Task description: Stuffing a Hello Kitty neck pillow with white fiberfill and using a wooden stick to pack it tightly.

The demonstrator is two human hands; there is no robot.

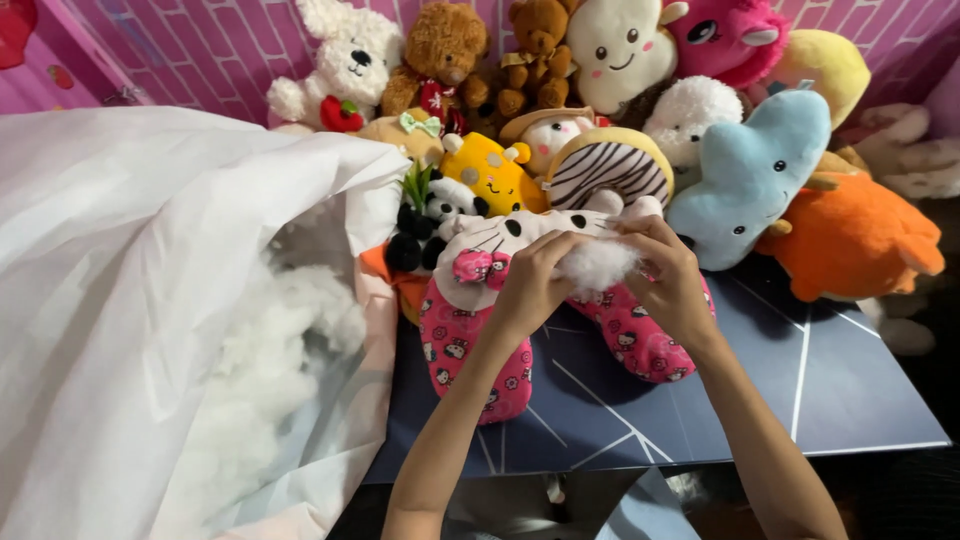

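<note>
A white cat plush in pink patterned pyjamas (470, 330) lies on the dark blue table (850, 390), its head towards the toy pile. My left hand (530, 285) grips the plush at its back, beside a pink bow. My right hand (670, 275) pinches a tuft of white stuffing (598, 264) at the plush's opening. The opening itself is hidden behind my fingers.
A large white bag (120, 260) at the left lies open with loose white stuffing (270, 360) inside. A pile of plush toys fills the back: a blue heart (750, 175), an orange toy (850, 240), a striped doughnut (610, 165), brown bears (440, 50), a white bear (345, 65).
</note>
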